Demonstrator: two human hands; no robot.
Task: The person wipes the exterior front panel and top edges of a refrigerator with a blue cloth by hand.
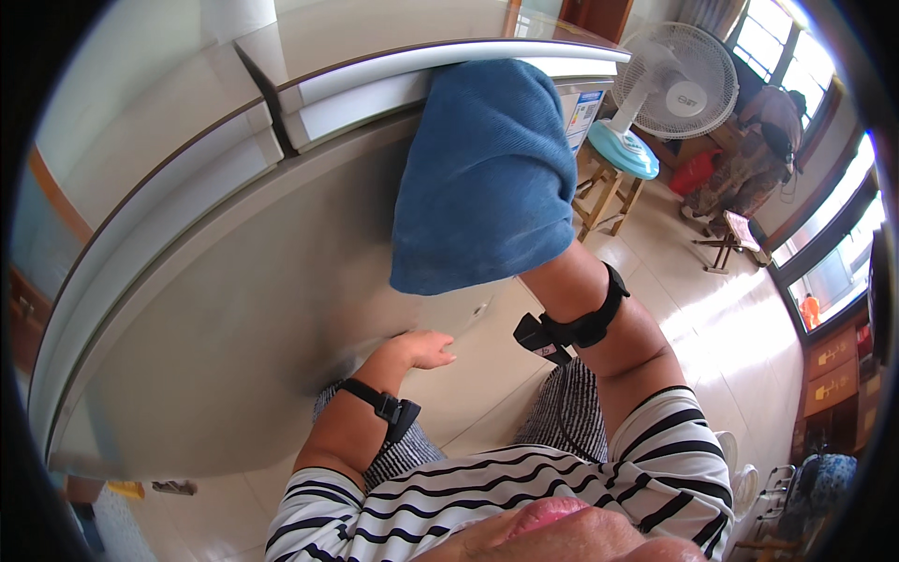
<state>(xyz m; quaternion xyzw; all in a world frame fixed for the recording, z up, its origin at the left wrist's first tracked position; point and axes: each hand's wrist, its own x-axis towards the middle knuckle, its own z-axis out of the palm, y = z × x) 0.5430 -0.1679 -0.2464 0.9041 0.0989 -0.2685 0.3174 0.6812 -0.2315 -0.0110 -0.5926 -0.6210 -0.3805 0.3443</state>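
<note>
A large blue towel (484, 175) drapes over my right hand, which is hidden from the wrist on; the hand holds it against the refrigerator's front. The towel's top overlaps the pale handle strip (365, 109) under the upper edge of the refrigerator (211, 295). Lower down, my left hand (425, 349) hangs close to the glossy beige door, fingers loosely bent and a little apart, holding nothing. Whether it touches the door I cannot tell. Black straps with small devices circle both my forearms. A printed energy label (581, 112) shows beside the towel.
A white fan (674, 84) with a light-blue base stands on a wooden stool (611, 190) to the right. Beyond it a person (755, 151) bends over near the windows, by a folding stool (734, 235). Wooden drawers (832, 369) line the right side.
</note>
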